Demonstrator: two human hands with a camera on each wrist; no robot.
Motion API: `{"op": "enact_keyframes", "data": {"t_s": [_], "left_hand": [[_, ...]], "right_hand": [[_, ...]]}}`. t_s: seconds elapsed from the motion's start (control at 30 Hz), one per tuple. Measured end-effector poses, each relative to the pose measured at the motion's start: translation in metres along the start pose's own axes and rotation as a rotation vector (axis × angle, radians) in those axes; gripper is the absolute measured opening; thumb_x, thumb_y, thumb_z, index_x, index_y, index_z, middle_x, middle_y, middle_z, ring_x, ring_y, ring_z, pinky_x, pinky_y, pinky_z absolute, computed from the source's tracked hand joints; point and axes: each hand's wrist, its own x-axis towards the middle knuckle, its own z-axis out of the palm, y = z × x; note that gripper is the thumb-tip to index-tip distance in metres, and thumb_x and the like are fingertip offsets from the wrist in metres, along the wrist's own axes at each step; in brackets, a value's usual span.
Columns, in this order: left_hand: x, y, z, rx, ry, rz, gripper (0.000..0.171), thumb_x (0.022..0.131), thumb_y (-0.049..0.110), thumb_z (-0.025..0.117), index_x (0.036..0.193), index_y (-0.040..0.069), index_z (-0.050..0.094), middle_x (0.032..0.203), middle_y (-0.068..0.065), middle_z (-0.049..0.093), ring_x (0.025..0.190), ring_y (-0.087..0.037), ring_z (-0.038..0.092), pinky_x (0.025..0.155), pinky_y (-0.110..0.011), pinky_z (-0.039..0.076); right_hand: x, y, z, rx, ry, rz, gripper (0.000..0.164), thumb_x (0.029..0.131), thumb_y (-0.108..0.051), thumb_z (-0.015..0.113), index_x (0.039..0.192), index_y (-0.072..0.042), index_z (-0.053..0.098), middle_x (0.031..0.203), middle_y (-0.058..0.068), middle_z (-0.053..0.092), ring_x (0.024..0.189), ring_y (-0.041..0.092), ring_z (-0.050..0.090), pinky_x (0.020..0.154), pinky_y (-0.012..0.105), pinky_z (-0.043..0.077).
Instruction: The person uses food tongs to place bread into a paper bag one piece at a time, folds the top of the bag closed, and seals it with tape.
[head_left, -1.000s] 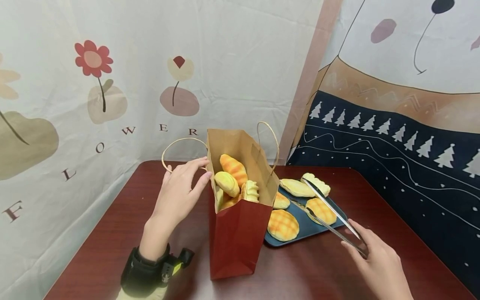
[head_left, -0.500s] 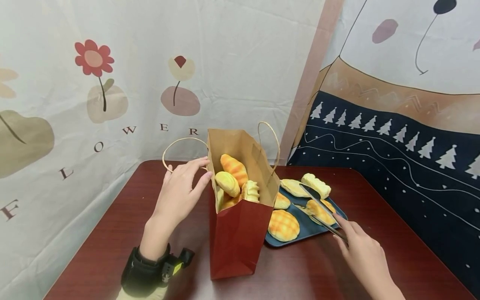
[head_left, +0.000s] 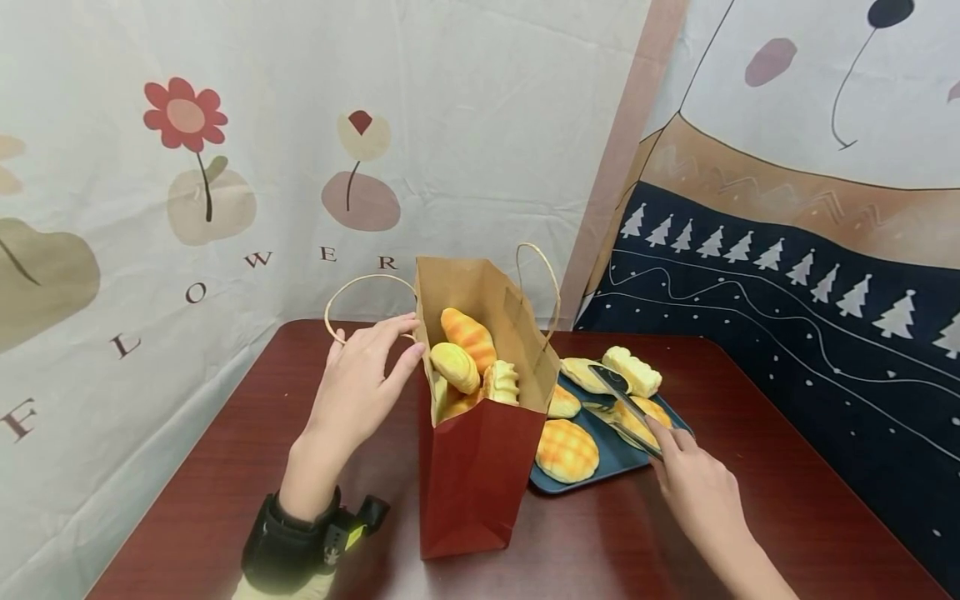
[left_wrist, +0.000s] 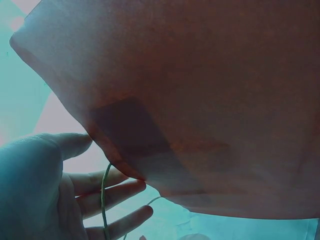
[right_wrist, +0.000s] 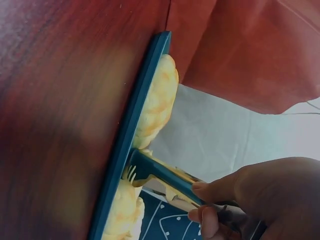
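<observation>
In the head view my left hand touches the left rim of a red paper bag, thumb and fingers spread along the edge. A cord handle crosses its fingers in the left wrist view. Inside the bag lie a striped orange bread, a yellow bun and a ridged pale bread. My right hand holds metal tongs, their ends apart over the blue tray. A checked round bread is partly covered by them; whether the tongs squeeze it, I cannot tell.
Also on the tray are another checked round bread, a long pale bread, a scalloped cream-coloured bread and a bread partly behind the bag. The brown table meets printed cloths at the back and right.
My right hand has moved left and up with the tongs, whose arms have come closer together over the round bread. My left hand and the bag have stayed put.
</observation>
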Motion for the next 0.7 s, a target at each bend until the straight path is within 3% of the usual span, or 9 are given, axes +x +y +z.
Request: {"op": "enact_keyframes", "data": {"t_s": [0.23, 0.5, 0.7], "left_hand": [[0.0, 0.0, 0.0, 0.001, 0.003, 0.003, 0.043, 0.097, 0.046, 0.047, 0.13, 0.021, 0.057, 0.136, 0.004, 0.057, 0.125, -0.026, 0.051, 0.109, -0.064, 0.019], [0.0, 0.001, 0.0, 0.001, 0.003, 0.005, 0.042, 0.097, 0.045, 0.048, 0.13, 0.021, 0.057, 0.136, 0.003, 0.057, 0.124, -0.027, 0.051, 0.109, -0.064, 0.019], [0.0, 0.001, 0.0, 0.0, 0.006, 0.006, 0.042, 0.097, 0.045, 0.048, 0.13, 0.021, 0.057, 0.135, 0.003, 0.057, 0.124, -0.028, 0.052, 0.109, -0.064, 0.019]], "right_hand": [[0.009, -0.003, 0.003, -0.015, -0.012, 0.009, 0.063, 0.069, -0.01, 0.081, 0.126, -0.013, 0.056, 0.096, 0.017, 0.063, 0.054, 0.031, 0.058, 0.039, 0.04, 0.04], [0.021, -0.009, 0.002, -0.037, -0.098, 0.03, 0.06, 0.071, -0.008, 0.079, 0.127, -0.01, 0.056, 0.096, 0.02, 0.063, 0.057, 0.03, 0.059, 0.041, 0.04, 0.043], [0.038, -0.015, -0.002, -0.082, -0.175, 0.008, 0.06, 0.071, -0.01, 0.081, 0.125, -0.009, 0.055, 0.092, 0.021, 0.062, 0.05, 0.026, 0.054, 0.039, 0.036, 0.043]]}}
